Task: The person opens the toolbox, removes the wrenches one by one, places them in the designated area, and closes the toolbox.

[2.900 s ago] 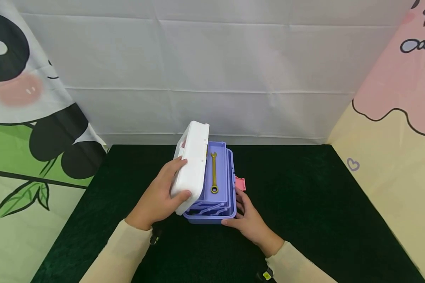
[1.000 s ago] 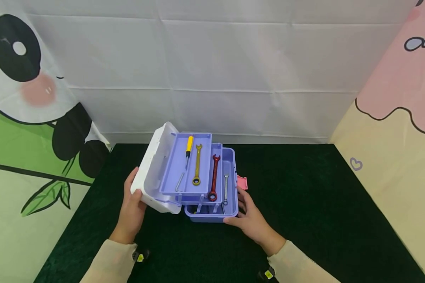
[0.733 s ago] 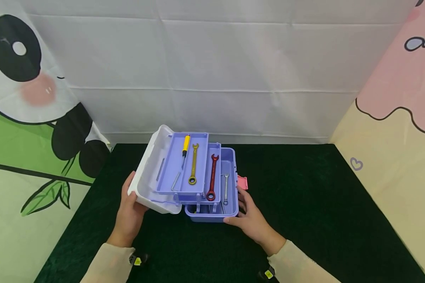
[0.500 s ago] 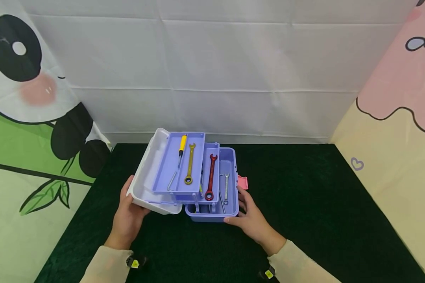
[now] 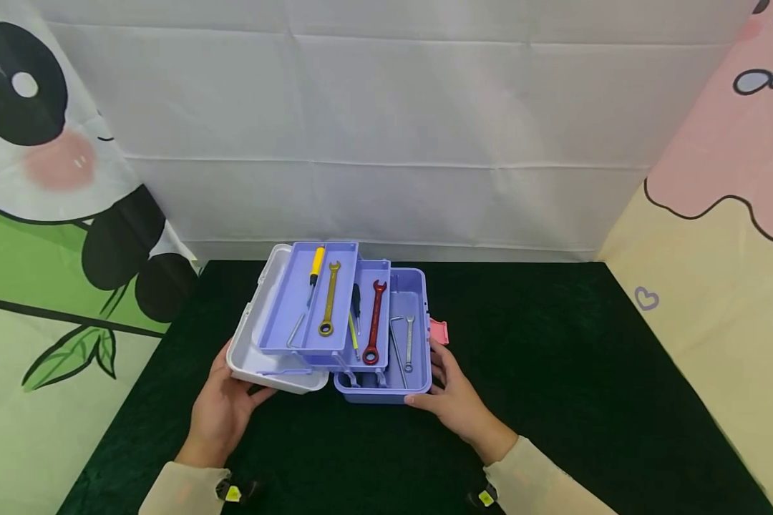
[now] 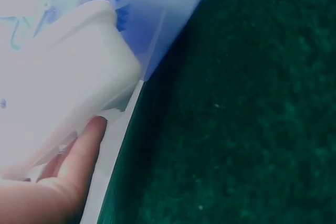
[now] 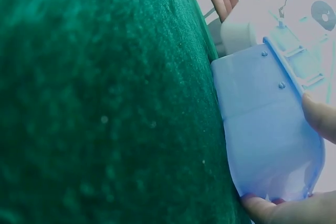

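A toolbox [image 5: 414, 286] stands with its white lid [image 5: 248, 350] swung to the left and two purple trays fanned out. Beneath the lid's left front corner, my left hand [image 5: 215, 415] supports it with fairly straight fingers; some fingers are hidden. My right hand [image 5: 457, 404] grips the base's near right corner, thumb at the front rim and fingers along the side. The upper tray [image 5: 282, 307] bears a yellow-handled screwdriver [image 5: 318, 265], a hex key [image 5: 296, 332] and a gold wrench [image 5: 329, 300]. On the middle tray lies a red wrench [image 5: 375, 322]; a small silver wrench [image 5: 409, 343] sits in the base.
A pink latch [image 5: 439, 331] sticks out from the box's right side. Dark green cloth [image 5: 554, 357] covers the table. A white curtain [image 5: 425, 129] hangs behind, with cartoon-printed cloths at both sides.
The lid has swung open leftward and down, with my left hand moving left and lower beneath it. The trays have spread left, exposing more tools. My right hand has stayed on the base.
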Demonstrator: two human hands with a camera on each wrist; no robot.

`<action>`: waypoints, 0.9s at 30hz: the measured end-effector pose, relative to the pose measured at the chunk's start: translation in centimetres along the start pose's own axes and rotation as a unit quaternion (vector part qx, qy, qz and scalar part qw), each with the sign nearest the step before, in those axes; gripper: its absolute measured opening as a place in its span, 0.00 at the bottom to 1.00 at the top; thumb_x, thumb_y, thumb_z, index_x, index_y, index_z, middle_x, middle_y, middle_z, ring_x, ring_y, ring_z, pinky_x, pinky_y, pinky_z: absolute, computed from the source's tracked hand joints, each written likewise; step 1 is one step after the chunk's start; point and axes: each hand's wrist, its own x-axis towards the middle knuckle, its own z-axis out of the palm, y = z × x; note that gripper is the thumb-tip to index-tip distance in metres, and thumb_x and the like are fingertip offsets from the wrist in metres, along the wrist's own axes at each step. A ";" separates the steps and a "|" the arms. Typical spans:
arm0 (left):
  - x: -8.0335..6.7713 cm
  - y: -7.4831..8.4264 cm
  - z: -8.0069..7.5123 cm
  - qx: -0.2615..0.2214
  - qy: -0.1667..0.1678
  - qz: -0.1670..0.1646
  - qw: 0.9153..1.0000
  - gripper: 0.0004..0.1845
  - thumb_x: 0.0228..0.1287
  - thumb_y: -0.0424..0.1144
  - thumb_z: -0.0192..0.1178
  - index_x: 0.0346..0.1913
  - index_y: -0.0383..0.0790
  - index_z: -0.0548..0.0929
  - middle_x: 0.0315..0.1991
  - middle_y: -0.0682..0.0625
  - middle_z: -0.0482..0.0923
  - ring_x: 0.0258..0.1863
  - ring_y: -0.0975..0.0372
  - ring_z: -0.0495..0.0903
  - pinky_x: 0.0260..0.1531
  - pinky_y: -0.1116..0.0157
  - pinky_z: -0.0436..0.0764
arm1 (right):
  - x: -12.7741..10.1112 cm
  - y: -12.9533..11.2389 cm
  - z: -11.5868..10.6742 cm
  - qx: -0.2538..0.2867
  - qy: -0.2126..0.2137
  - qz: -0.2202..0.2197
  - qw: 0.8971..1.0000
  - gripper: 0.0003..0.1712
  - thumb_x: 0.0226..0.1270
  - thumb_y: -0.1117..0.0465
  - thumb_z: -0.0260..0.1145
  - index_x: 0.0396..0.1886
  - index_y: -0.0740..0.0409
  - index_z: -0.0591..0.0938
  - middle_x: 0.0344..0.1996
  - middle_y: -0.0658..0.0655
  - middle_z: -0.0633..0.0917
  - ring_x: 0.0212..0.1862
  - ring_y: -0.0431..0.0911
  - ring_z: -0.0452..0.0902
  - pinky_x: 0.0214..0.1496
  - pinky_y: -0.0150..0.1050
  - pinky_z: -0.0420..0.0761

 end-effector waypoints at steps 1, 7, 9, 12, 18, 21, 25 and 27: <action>-0.1 0.1 -0.1 -0.005 0.002 -0.008 1.000 0.29 0.87 0.52 0.32 0.84 0.59 0.45 0.82 0.48 0.43 0.74 0.57 0.60 0.57 0.54 0.80 | 0.0 0.0 0.0 0.002 -0.002 -0.001 1.000 0.61 0.61 0.65 0.78 0.83 0.39 0.49 0.77 0.63 0.60 0.76 0.57 0.60 0.73 0.58 0.66; -0.7 0.5 -0.4 -0.051 0.031 -0.073 0.996 0.30 0.86 0.54 0.36 0.84 0.57 0.47 0.83 0.47 0.44 0.72 0.62 0.67 0.66 0.38 0.67 | 0.0 -0.1 0.0 0.006 -0.005 -0.002 1.000 0.61 0.61 0.66 0.77 0.84 0.40 0.49 0.77 0.64 0.59 0.77 0.58 0.59 0.73 0.58 0.66; -0.8 0.6 -0.4 -0.063 0.042 -0.095 0.993 0.30 0.86 0.53 0.35 0.84 0.56 0.46 0.83 0.47 0.42 0.75 0.58 0.63 0.68 0.37 0.62 | 0.0 -0.1 0.0 0.004 -0.003 -0.002 1.000 0.62 0.60 0.65 0.78 0.84 0.41 0.49 0.77 0.64 0.60 0.77 0.59 0.59 0.73 0.58 0.67; -0.8 0.8 -0.3 -0.061 0.070 -0.126 0.988 0.29 0.87 0.50 0.30 0.84 0.55 0.44 0.84 0.47 0.41 0.78 0.52 0.56 0.68 0.39 0.65 | 0.0 -0.1 0.0 0.003 -0.002 -0.003 1.000 0.63 0.58 0.64 0.79 0.84 0.41 0.49 0.77 0.64 0.60 0.77 0.58 0.59 0.73 0.58 0.67; -0.8 0.6 -0.4 -0.016 0.132 -0.175 0.976 0.30 0.85 0.38 0.26 0.85 0.51 0.40 0.84 0.47 0.39 0.78 0.49 0.54 0.67 0.45 0.71 | 0.1 0.0 -0.2 0.012 -0.012 -0.010 1.000 0.63 0.58 0.65 0.79 0.84 0.42 0.48 0.77 0.64 0.59 0.76 0.59 0.60 0.72 0.56 0.68; -0.8 0.2 -0.2 0.036 0.133 -0.186 0.973 0.33 0.84 0.35 0.33 0.85 0.50 0.39 0.84 0.46 0.41 0.77 0.48 0.55 0.68 0.46 0.70 | 0.1 0.1 -0.4 0.014 -0.014 -0.013 1.000 0.64 0.58 0.65 0.79 0.84 0.42 0.48 0.77 0.64 0.59 0.76 0.59 0.60 0.72 0.56 0.68; -0.7 -0.2 0.1 0.154 0.108 -0.176 0.966 0.39 0.82 0.37 0.47 0.84 0.44 0.39 0.83 0.41 0.42 0.76 0.45 0.56 0.73 0.43 0.61 | 0.1 0.2 -0.7 0.012 -0.013 -0.014 1.000 0.63 0.58 0.65 0.79 0.84 0.42 0.48 0.77 0.64 0.59 0.76 0.59 0.60 0.72 0.56 0.68; -0.7 -0.4 0.3 0.205 0.099 -0.164 0.960 0.41 0.80 0.39 0.52 0.84 0.42 0.41 0.82 0.39 0.44 0.76 0.43 0.55 0.74 0.40 0.56 | 0.1 0.3 -0.9 0.015 -0.016 -0.013 1.000 0.63 0.58 0.66 0.78 0.84 0.42 0.48 0.77 0.65 0.59 0.76 0.59 0.60 0.72 0.55 0.69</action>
